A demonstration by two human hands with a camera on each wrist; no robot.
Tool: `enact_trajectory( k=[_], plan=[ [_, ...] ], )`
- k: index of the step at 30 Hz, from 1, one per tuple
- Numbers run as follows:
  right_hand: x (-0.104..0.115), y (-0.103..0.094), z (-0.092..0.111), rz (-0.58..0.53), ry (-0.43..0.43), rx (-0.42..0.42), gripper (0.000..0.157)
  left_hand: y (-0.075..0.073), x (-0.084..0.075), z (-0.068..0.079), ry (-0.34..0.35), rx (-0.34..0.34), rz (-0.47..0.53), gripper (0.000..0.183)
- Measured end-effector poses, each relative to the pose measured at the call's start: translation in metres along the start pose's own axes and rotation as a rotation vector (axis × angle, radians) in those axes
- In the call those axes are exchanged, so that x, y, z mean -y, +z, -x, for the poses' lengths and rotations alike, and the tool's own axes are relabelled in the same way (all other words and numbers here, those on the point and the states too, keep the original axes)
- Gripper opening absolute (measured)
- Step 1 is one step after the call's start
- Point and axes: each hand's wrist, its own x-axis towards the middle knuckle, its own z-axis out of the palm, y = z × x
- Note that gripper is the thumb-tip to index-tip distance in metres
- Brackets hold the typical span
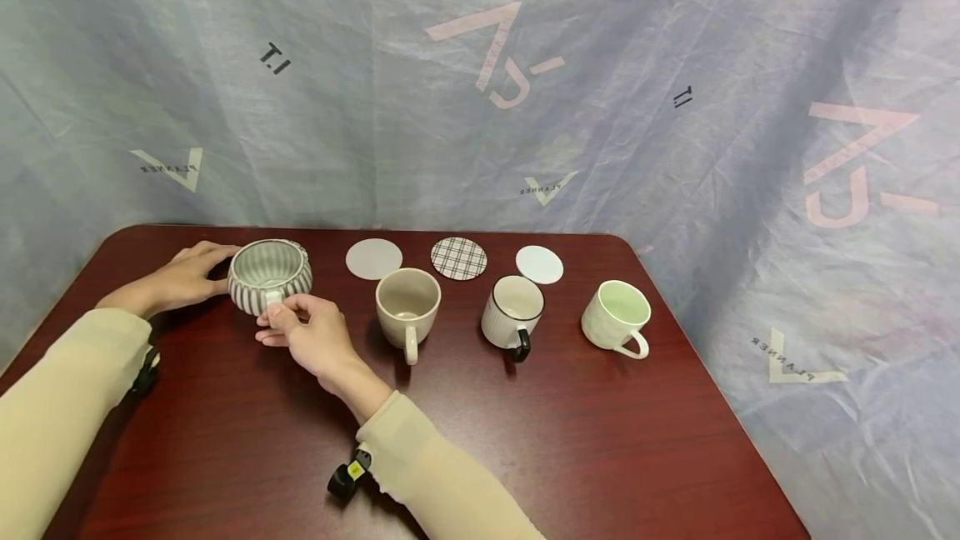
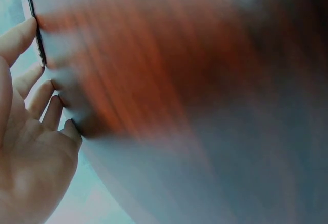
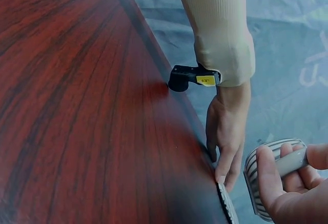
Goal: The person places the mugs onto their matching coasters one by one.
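My right hand (image 1: 315, 336) pinches the handle of a grey-and-white striped mug (image 1: 258, 294) at the far left of the table. The mug is upright, its mouth facing up. On its other side, my left hand (image 1: 183, 275) lies low with fingers extended toward it. The right wrist view shows the left fingertips at the edge of a thin patterned coaster (image 3: 227, 203), apart from the striped mug (image 3: 252, 175). That coaster (image 2: 35, 29) also shows edge-on at the fingertips in the left wrist view. In the head view the mug hides most of it.
Right of the hands stand a beige mug (image 1: 405, 311), a white mug (image 1: 502, 325) with black handle, and a pale green mug (image 1: 603, 323). Behind them lie a grey coaster (image 1: 373, 258), a checked coaster (image 1: 459, 258) and a white coaster (image 1: 542, 264). A cloth (image 1: 480, 148) hangs behind the table.
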Motion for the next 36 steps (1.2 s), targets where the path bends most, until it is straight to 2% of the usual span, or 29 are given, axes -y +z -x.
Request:
enact_trajectory(
  k=[20,36],
  plan=[
    [0.004,0.003,-0.013,-0.029,-0.026,0.016,0.017,-0.003,-0.001,0.006,-0.016,0.003,0.005,0.080],
    [0.004,0.000,-0.024,-0.018,-0.051,0.016,0.019,-0.001,-0.007,0.001,-0.025,-0.003,0.018,0.084]
  ],
)
